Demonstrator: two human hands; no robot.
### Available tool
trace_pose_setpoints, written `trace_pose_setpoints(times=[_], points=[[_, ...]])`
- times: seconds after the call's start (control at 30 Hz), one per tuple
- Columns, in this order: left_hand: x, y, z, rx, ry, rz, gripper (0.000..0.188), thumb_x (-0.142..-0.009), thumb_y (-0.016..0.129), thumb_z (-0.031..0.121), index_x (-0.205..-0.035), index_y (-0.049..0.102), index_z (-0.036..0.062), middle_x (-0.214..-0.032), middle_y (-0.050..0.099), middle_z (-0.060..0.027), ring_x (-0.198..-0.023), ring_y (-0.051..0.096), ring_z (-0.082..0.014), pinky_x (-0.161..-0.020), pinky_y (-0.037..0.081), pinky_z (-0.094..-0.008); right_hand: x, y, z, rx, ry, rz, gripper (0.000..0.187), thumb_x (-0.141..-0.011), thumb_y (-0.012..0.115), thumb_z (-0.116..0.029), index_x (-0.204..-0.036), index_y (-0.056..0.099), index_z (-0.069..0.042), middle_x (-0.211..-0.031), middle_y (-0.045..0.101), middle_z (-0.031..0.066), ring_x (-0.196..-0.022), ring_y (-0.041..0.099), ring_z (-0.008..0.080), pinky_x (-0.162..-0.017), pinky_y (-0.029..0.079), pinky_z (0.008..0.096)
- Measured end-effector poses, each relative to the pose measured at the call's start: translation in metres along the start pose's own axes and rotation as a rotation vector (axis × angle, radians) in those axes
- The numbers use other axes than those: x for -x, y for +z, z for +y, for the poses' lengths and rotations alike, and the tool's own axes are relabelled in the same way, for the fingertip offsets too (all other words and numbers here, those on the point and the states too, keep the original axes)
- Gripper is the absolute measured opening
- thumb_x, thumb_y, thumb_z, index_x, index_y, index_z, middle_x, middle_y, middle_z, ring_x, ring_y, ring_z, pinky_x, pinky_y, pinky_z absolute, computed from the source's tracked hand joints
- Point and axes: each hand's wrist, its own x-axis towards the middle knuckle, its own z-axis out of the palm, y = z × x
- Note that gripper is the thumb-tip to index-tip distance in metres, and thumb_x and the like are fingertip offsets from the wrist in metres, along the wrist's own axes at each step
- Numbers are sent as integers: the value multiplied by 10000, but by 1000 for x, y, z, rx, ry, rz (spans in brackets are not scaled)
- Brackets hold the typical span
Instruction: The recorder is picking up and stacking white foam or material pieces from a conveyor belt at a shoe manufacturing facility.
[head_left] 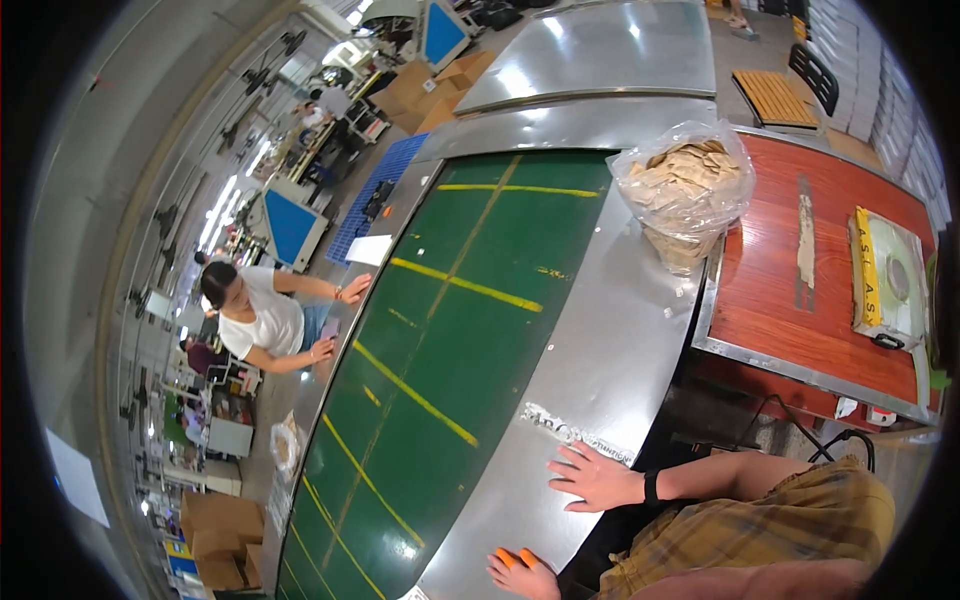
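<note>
My right hand (pixel 597 478), with a black band at the wrist, rests flat on the metal edge (pixel 592 385) of a conveyor, fingers spread and holding nothing. Beneath its fingertips is a worn strip of white label (pixel 575 432). Lower down, my left hand (pixel 522 575) lies on the same metal edge; orange finger covers show on two of its fingers, which are stretched out with nothing in them. Part of this hand is cut off by the picture's lower edge. Beside both hands runs the green belt (pixel 450 345), marked with yellow lines.
A clear plastic bag of brown pieces (pixel 690 180) stands on the metal edge, beside a red wood-patterned table (pixel 770 270) bearing a white-and-yellow case (pixel 885 275). Across the belt, a person in a white shirt (pixel 265 320) has both hands at the far edge. Cardboard boxes (pixel 220 535) stand lower left.
</note>
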Motion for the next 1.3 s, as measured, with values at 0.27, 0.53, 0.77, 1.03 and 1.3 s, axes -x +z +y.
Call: trace_pose_setpoints(times=[0.27, 0.53, 0.77, 1.03, 1.3], points=[[3, -7, 6, -16, -11, 41, 547, -957, 531, 471, -1350, 585, 94, -1414, 539, -179, -1309, 450, -431, -1074, 361, -546, -2, -9, 0, -25, 2, -35, 563, -906, 578, -511, -1302, 542, -111, -1416, 479, 142, -1357, 385, 384, -1136, 268, 562], [-2, 11, -12, 51, 68, 112, 519, -966, 537, 403, -1281, 607, -4, -1326, 580, -253, -1244, 490, -461, -1071, 354, -545, -2, -11, 4, -48, 1, -66, 589, -913, 575, -510, -1331, 528, -99, -1443, 453, 153, -1368, 367, 391, -1138, 258, 573], [10, 1, -17, 137, 131, 111, 533, -972, 520, 422, -1294, 613, 7, -1345, 570, -263, -1265, 467, -483, -1110, 310, -547, -1, -2, -3, -163, -16, -89, 621, -901, 594, -503, -1358, 512, -91, -1491, 399, 159, -1423, 288, 401, -1160, 216, 581], [0, 33, -45, 239, 95, 86, 491, -956, 554, 276, -1298, 561, -76, -1350, 529, -305, -1246, 459, -509, -1094, 313, -568, 0, 5, 2, -155, 14, -155, 650, -879, 566, -501, -1389, 494, -105, -1525, 385, 181, -1451, 252, 438, -1184, 141, 611], [-9, 16, -3, 181, 147, 82, 450, -973, 492, 283, -1169, 570, -115, -1183, 568, -358, -1154, 478, -545, -1080, 335, -562, 4, 10, 12, -139, 100, -17, 601, -812, 674, -511, -1243, 603, -99, -1487, 435, 142, -1457, 257, 391, -1204, 123, 588]])
